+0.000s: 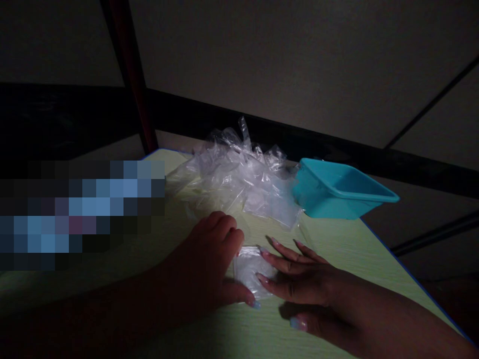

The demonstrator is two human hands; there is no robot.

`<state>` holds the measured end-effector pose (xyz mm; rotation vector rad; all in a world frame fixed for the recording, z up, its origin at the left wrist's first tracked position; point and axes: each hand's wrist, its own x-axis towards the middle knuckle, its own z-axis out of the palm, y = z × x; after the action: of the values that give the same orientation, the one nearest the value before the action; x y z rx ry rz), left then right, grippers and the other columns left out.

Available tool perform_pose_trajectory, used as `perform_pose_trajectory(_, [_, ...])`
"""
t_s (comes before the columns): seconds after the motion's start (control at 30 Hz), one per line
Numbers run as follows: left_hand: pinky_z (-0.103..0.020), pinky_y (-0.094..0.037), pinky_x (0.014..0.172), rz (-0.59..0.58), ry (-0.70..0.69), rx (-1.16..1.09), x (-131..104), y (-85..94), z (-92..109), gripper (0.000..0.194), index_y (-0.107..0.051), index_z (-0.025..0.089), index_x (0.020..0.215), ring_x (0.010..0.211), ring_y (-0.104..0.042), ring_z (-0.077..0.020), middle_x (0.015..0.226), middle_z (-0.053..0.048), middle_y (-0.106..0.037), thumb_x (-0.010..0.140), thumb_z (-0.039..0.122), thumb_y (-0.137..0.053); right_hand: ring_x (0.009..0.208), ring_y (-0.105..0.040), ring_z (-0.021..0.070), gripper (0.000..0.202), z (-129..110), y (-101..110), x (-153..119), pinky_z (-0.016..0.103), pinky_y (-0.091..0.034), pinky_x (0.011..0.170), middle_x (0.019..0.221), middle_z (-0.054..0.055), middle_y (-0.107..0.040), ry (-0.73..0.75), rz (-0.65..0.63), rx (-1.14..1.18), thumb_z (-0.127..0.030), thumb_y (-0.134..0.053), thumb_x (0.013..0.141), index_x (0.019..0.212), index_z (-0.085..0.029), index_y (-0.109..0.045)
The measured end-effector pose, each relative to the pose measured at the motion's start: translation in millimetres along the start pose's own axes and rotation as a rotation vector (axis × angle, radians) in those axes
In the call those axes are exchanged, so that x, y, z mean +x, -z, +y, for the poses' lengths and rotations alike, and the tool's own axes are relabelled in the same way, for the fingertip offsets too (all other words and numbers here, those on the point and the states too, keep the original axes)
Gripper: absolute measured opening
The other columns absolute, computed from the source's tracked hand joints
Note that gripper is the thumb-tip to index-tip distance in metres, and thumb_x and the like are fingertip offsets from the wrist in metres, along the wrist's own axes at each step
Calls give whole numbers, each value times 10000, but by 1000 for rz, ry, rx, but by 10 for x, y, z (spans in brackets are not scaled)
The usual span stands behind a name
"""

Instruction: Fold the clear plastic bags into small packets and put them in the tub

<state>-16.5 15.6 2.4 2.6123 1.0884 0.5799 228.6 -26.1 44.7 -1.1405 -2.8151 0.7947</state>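
Observation:
A small stack of flat clear plastic bags (249,271) lies on the pale green table (337,244) between my hands. My left hand (217,259) is at its left edge, fingers curled and thumb stretched along the near edge; whether it pinches the plastic is hidden. My right hand (310,284) lies spread, with its fingertips resting on the right part of the stack. Just beyond my hands is a loose heap of crumpled clear plastic bags (243,174).
A turquoise plastic bin (337,199) stands at the right of the heap, near the table's right edge. Behind the table rises a wall with a dark band and a dark red post (130,75). A pixelated patch covers the left side.

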Motion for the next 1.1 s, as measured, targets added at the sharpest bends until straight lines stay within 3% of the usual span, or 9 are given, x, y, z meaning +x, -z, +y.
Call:
perform_pose_trajectory(0.13, [-417, -401, 797, -38, 11, 22, 8, 30, 18, 565, -512, 188, 806, 926, -433, -273, 965, -51, -500, 532, 556, -842, 1404, -172, 259, 609, 7, 47, -34, 589, -138, 1111, 1508, -9, -271, -7, -1, -27, -216, -597, 888, 1401, -419, -339])
perform_pose_trajectory(0.3, [-427, -393, 811, -25, 14, 33, 10, 28, 25, 573, -523, 175, 814, 929, -430, -281, 958, -56, -496, 516, 533, -856, 1400, -218, 239, 564, -47, -4, 34, 555, -94, 1131, 1499, 2, -322, 37, 108, 18, -255, -564, 906, 1416, -366, -349])
perform_pose_trajectory(0.4, [-424, -396, 794, -12, 4, 28, 7, 10, 13, 565, -515, 182, 811, 915, -432, -281, 946, -52, -495, 517, 527, -852, 1396, -234, 217, 618, -143, -50, 102, 524, -53, 1142, 1492, 13, -328, 70, 49, 38, -264, -555, 913, 1453, -346, -265])
perform_pose_trajectory(0.53, [-421, -398, 781, 6, -16, 21, 5, 4, 8, 559, -494, 184, 798, 898, -430, -271, 932, -51, -495, 530, 521, -850, 1396, -233, 210, 601, -223, -87, 140, 524, 17, 1135, 1481, 6, -339, 63, -18, 13, -247, -566, 911, 1439, -356, -301])
perform_pose_trajectory(0.7, [-422, -391, 791, -2, 3, 21, 6, 13, 11, 573, -509, 178, 798, 909, -425, -270, 940, -50, -491, 514, 535, -856, 1418, -59, 275, 649, -133, -102, 62, 598, -28, 1111, 1528, -13, -207, -32, 4, -26, -284, -611, 884, 1423, -425, -277])
perform_pose_trajectory(0.83, [-420, -391, 806, -29, -2, 28, 6, 20, 6, 582, -517, 174, 808, 919, -430, -272, 949, -57, -498, 526, 564, -844, 1403, 104, 300, 625, -76, -80, 23, 621, 12, 1092, 1551, -32, -47, -85, -66, -29, -360, -589, 898, 1417, -453, -253])
perform_pose_trajectory(1.1, [-427, -396, 820, -36, -10, 48, 2, 35, 7, 594, -519, 171, 825, 928, -430, -272, 965, -60, -500, 537, 583, -835, 1391, 161, 301, 552, -48, -27, 7, 620, 85, 1073, 1548, -39, 24, -81, -124, 12, -433, -541, 915, 1401, -467, -284])
